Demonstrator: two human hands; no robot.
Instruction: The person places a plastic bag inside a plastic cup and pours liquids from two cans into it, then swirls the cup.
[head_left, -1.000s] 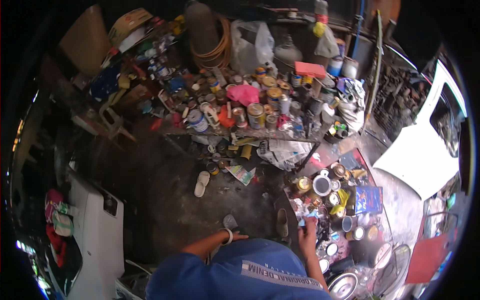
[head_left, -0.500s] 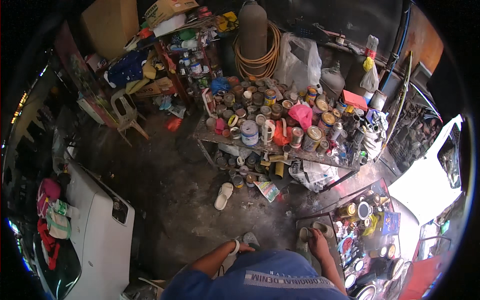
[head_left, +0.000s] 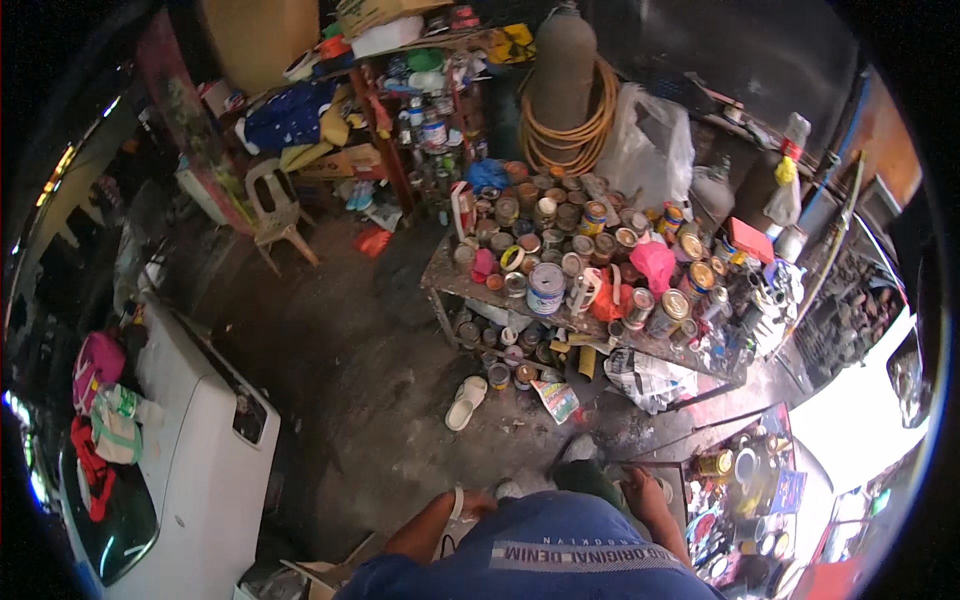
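My left hand point(head_left: 477, 503), with a pale band point(head_left: 458, 502) on its wrist, hangs low beside my blue shirt point(head_left: 570, 530). Its fingers look loose and hold nothing that I can see. At my right side, my right hand point(head_left: 638, 488) has curled fingers. Whether anything small is in them is hidden. A pale rounded object point(head_left: 666, 490) shows right beside that hand, by the corner of a low frame. My grey shoe point(head_left: 580, 447) stands on the floor ahead. The nearest crowded surface to my right hand is the low stand point(head_left: 683, 480) with tins.
A workbench point(head_left: 600, 328) ahead is crowded with paint cans point(head_left: 545, 288). Beneath it are more tins and newspaper point(head_left: 645, 380). A pale clog point(head_left: 466, 403) lies on the floor. A white car panel point(head_left: 215, 450) stands left, a plastic chair point(head_left: 278, 215) far left, a gas cylinder point(head_left: 563, 75) behind.
The view has shifted, so the bench sits further right and lower. My leg and grey shoe have come forward on the right. Both hands stay low at my sides.
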